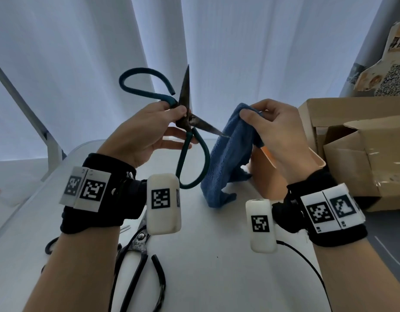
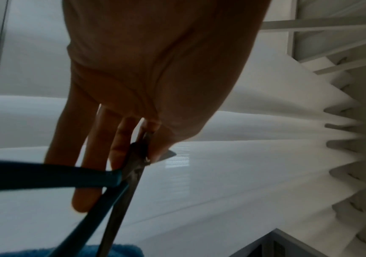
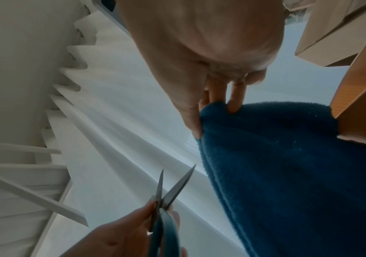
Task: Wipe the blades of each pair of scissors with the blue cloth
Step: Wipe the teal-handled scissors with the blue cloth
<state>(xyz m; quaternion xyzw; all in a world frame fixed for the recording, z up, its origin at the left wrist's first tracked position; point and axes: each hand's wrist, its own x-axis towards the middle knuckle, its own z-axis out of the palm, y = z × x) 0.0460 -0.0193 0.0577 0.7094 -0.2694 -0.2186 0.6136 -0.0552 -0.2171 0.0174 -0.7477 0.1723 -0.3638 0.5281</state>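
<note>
My left hand [image 1: 172, 122] pinches the green-handled scissors [image 1: 190, 140] at their pivot, raised above the table. Their dark blades are spread wide: one points up [image 1: 185, 86], the other points right, its tip at the blue cloth [image 1: 226, 158]. My right hand [image 1: 262, 118] grips the cloth's top edge, and the cloth hangs down with its lower end on the table. In the right wrist view the cloth [image 3: 287, 165] hangs beside the open blades [image 3: 173, 187]. A second pair of scissors with black handles [image 1: 136, 255] lies on the table under my left forearm.
The white table [image 1: 217, 255] runs under both arms. Open cardboard boxes [image 1: 356, 149] stand at the right, close behind my right hand. White curtains hang beyond the table. A black cable [image 1: 307, 262] trails from the right wrist camera.
</note>
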